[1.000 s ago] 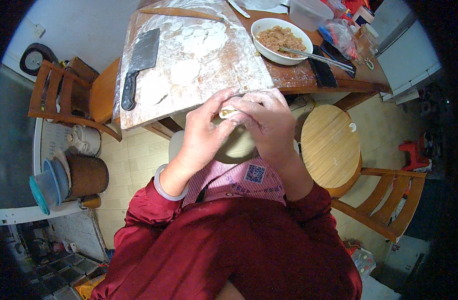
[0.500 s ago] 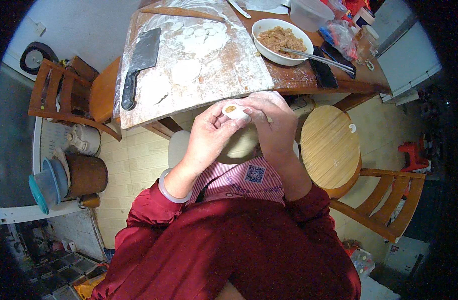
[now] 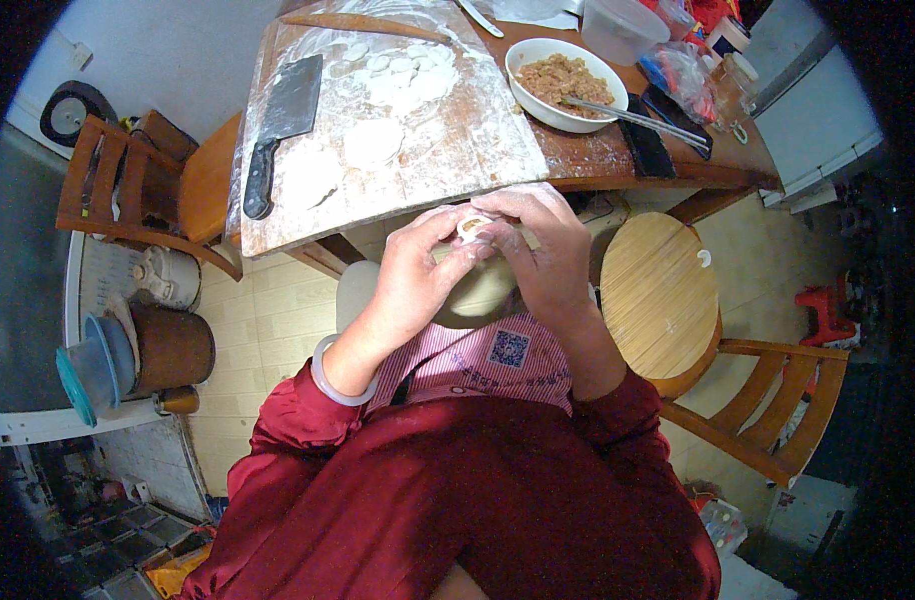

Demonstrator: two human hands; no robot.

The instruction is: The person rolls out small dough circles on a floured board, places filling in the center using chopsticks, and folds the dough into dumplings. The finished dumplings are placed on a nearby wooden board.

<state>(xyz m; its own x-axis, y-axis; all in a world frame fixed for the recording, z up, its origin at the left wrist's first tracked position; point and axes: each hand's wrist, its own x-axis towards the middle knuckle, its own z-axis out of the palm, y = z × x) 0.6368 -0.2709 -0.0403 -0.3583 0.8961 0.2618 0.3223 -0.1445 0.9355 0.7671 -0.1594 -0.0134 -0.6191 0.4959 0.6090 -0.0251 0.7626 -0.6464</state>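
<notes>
Just off the near edge of the floured board [image 3: 458,150], close to its near right corner, a small dough wrapper [image 3: 472,229] is held up in the air, its pale rim gathered around a spot of brownish filling. The left hand [image 3: 423,270] pinches it from the left between thumb and bent fingers; the right hand [image 3: 543,240] pinches it from the other side, its fingers arched over the top (they hide part of the dough). Both hands are dusted with flour, and a pale bangle [image 3: 343,378] circles the left wrist.

On the board, a cleaver [image 3: 296,95] lies along the left edge, its black handle pointing to the near left corner. A flat dough round [image 3: 374,142] rests near the middle, with small dough pieces [image 3: 380,64] in loose flour beyond it, and a wooden stick [image 3: 368,24] lies by the far edge. Right of the board, on the desk [image 3: 585,168], stands a white bowl [image 3: 600,122] of minced filling [image 3: 561,76], with metal chopsticks [image 3: 650,125] leaning over its rim toward the desk's right edge. A clear plastic tub [image 3: 623,32] sits beyond the bowl.
</notes>
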